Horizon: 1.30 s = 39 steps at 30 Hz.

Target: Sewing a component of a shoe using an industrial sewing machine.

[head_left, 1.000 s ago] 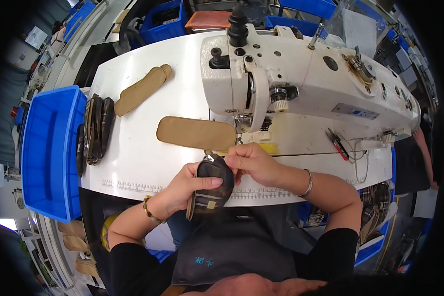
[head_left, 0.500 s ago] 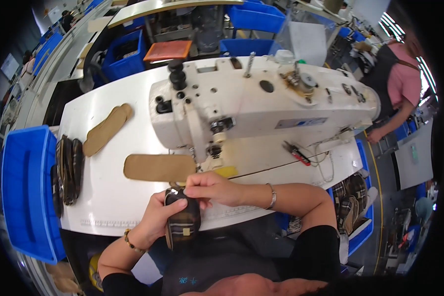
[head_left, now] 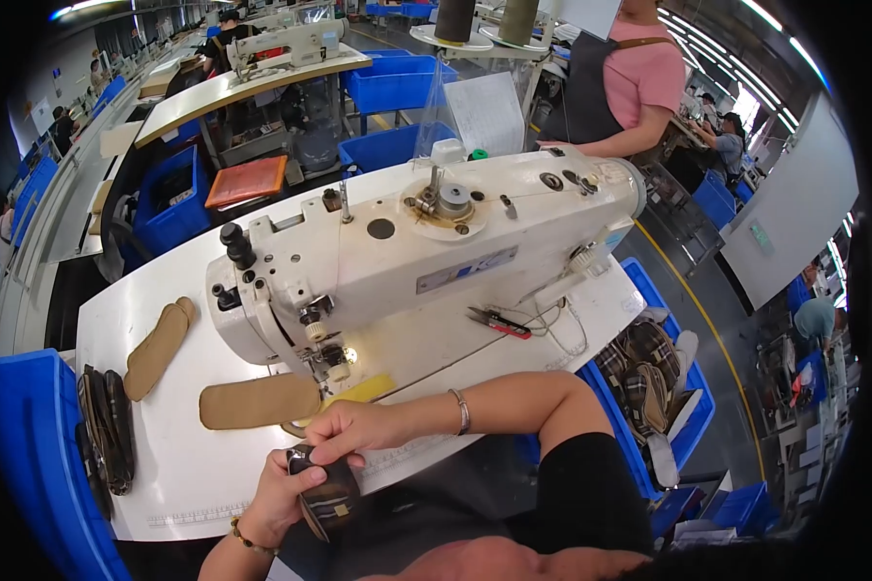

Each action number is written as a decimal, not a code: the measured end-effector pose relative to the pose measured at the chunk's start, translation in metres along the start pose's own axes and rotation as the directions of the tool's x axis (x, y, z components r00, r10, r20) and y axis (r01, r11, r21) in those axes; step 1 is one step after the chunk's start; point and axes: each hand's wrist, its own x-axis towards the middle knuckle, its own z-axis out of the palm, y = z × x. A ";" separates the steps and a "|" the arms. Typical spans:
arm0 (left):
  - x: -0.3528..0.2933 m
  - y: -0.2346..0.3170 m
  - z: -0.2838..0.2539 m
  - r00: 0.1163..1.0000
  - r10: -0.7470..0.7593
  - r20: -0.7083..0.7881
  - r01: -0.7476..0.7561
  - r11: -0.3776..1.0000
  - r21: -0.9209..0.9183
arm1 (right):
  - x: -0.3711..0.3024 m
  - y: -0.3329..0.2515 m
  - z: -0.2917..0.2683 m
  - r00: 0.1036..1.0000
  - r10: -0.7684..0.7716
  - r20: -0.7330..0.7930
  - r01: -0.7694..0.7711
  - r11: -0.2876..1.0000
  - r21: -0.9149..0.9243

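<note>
Low in the view, at the table's near edge, a dark plaid slipper (head_left: 333, 505) is tilted in my two hands. My left hand (head_left: 279, 492) grips its side, the thumb lying over the top. The fingers of my right hand (head_left: 351, 432) are pinched at its upper edge; the exact spot between the fingertips is hidden. Just beyond my hands a tan sole piece (head_left: 260, 403) lies flat by the needle area of a white sewing machine (head_left: 388, 247). Further left are overlapping tan sole pieces (head_left: 157, 353).
Several plaid slippers (head_left: 109, 426) stand at the table's left edge beside a blue bin (head_left: 29, 426). Red-handled thread snips (head_left: 502, 323) and a yellow strip (head_left: 362, 389) lie near the machine. Another blue bin (head_left: 693, 441) holds plaid slippers on the right. A person in pink (head_left: 639, 87) stands behind.
The view has tilted up and turned right, so the machine and table appear shifted left and the person in pink shows more. Both hands keep their hold on the slipper.
</note>
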 end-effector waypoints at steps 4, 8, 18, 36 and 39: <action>0.000 -0.006 -0.010 0.996 -0.048 0.073 0.052 0.997 -0.062 | 0.000 0.001 -0.001 0.998 -0.036 0.050 0.036 0.999 -0.015; -0.005 -0.006 -0.014 0.989 -0.032 0.147 0.051 0.990 -0.129 | 0.000 -0.003 0.005 0.990 -0.055 0.129 0.060 0.998 -0.033; -0.004 0.005 0.005 0.996 -0.082 0.028 0.083 0.996 -0.019 | -0.002 -0.002 -0.006 0.993 0.112 0.040 -0.111 0.993 -0.030; -0.005 -0.031 0.011 0.967 0.223 -0.125 -0.253 0.905 -0.342 | -0.003 0.001 0.002 0.993 0.118 -0.008 -0.118 0.993 -0.014; -0.010 -0.027 0.013 0.979 0.187 -0.078 -0.203 0.892 -0.404 | -0.003 0.006 -0.002 0.997 0.071 -0.013 -0.071 0.997 0.035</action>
